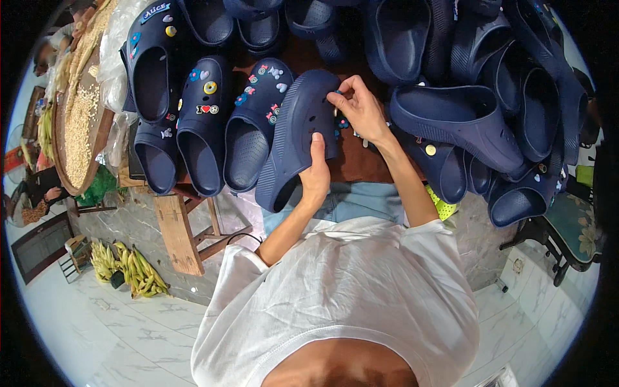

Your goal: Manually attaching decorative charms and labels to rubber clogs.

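Note:
A plain navy foam clog (300,122) is tilted on its side in front of me. My left hand (314,177) grips it from below, thumb pressed on its upper near the holes. At its toe end, my right hand (361,113) is closed in a pinch against the upper; whatever lies between the fingertips is too small to make out. Small colourful shoe charms (342,124) lie just beneath the right hand. Immediately left stands a navy clog with pink and blue charms (261,109), and beyond it one with a yellow doughnut charm (207,90).
Many more navy clogs crowd the brown table, with a plain one (451,113) lying on its side at right. A wooden stool (177,232) stands below left. Farther left are a round tray of pale grains (80,129) and bananas (138,271). A dark chair (567,226) is at right.

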Demonstrator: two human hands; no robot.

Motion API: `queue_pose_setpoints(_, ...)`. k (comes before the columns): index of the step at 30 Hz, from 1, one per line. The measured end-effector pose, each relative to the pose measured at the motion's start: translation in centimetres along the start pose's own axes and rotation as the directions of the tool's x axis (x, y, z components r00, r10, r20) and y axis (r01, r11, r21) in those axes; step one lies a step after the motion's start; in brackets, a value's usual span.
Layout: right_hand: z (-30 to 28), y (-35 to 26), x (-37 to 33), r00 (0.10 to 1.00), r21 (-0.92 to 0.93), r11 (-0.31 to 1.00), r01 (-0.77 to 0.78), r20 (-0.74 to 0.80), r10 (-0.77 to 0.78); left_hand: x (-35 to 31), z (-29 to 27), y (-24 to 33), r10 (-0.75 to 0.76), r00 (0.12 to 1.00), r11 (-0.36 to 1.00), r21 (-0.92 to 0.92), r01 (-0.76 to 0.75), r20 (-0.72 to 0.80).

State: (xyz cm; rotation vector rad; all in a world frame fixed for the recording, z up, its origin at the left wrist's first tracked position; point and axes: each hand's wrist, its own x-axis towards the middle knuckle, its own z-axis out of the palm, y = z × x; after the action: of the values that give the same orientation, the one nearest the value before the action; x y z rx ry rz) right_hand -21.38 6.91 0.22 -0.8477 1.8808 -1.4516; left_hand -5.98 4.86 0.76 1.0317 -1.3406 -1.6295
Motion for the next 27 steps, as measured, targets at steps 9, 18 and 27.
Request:
queue_pose_setpoints(9,2.4,2.1,-0.2,0.89,-0.352,0.911,0.214,-0.315,-0.331,-0.5,0.5,-0.4,0.016,1.0,0.997,0.07,-0.017,0.012)
queue_pose_setpoints(18,-0.4,0.9,-1.1,0.913,-0.642,0.744,0.188,-0.166,-0.374,0.3,0.4,0.0,-0.139,0.99,0.986,-0.091,0.138,-0.006)
queue_pose_setpoints(27,0.3,-0.3,-4.4,0.944,-0.694,0.704,0.151,-0.11,-0.311,0.3,0.0,1.0,-0.11,0.99,0.994,0.014,0.109,0.085)
